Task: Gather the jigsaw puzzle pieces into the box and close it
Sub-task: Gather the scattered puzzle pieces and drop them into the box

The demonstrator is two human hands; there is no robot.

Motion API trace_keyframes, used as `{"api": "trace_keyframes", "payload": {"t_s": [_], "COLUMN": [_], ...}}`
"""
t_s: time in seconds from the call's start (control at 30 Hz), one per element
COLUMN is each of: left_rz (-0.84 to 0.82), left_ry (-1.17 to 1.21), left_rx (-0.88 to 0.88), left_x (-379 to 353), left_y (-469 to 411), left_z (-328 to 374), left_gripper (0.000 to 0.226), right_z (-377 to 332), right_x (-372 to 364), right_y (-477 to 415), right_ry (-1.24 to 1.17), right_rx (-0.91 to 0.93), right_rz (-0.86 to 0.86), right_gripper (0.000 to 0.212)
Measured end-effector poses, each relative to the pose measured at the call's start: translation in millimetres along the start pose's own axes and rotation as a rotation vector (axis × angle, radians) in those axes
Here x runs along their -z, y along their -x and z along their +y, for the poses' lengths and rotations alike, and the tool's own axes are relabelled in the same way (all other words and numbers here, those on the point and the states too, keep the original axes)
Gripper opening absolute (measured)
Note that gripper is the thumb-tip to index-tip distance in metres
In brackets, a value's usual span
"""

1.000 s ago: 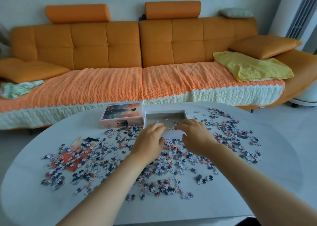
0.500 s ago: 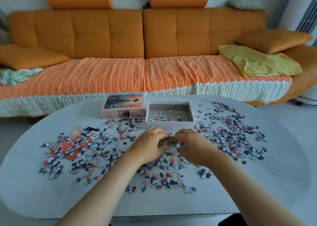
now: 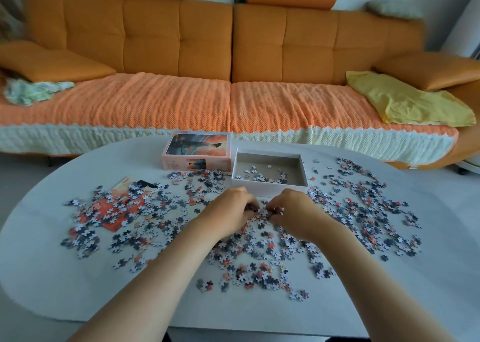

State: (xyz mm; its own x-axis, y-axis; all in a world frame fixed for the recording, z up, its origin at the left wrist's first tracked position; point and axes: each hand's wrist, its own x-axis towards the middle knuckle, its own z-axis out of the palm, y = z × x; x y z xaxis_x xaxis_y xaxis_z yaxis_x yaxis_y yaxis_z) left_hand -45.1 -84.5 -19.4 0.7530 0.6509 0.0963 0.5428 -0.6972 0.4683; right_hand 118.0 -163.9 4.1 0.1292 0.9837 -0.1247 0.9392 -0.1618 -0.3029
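Note:
Several small jigsaw pieces (image 3: 259, 251), grey, white and orange, lie scattered over the white oval table (image 3: 52, 276). The open white box tray (image 3: 270, 189) stands past my hands with a few pieces inside. Its pink lid (image 3: 197, 151), printed with the picture, sits just left of the tray. My left hand (image 3: 231, 209) and my right hand (image 3: 296, 212) lie side by side on the table just in front of the tray. Their fingers curl inward around a small heap of pieces between them.
An orange printed sheet (image 3: 117, 212) lies under pieces at the table's left. A long orange sofa (image 3: 233, 56) with a knitted cover, cushions and a yellow cloth (image 3: 405, 103) runs behind the table. Bare tabletop shows at the front left and front right.
Both hands pulled back from the tray's front edge toward me and came down onto the pieces, fingers closing around a heap. The camera tilted down.

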Motion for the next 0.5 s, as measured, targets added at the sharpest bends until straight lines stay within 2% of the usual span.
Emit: {"api": "trace_keyframes", "payload": {"t_s": [0.17,0.27,0.4,0.5], "left_rz": [0.011,0.058,0.22,0.365], "left_ry": [0.022,0.13,0.244,0.231], "left_rx": [0.006,0.023,0.035,0.012], "left_x": [7,21,35,36], "left_y": [-9,-16,-38,-58], "left_z": [1,1,1,-1], "left_gripper": [0.022,0.021,0.019,0.02], "right_z": [0,2,7,14], "right_x": [6,18,34,34], "right_y": [-3,-9,-26,-44], "right_ry": [-0.087,-0.163,-0.286,-0.275], "right_rx": [-0.008,-0.027,-0.019,0.03], "right_rz": [0.064,0.125,0.352,0.527], "right_gripper": [0.014,0.016,0.014,0.015]}}
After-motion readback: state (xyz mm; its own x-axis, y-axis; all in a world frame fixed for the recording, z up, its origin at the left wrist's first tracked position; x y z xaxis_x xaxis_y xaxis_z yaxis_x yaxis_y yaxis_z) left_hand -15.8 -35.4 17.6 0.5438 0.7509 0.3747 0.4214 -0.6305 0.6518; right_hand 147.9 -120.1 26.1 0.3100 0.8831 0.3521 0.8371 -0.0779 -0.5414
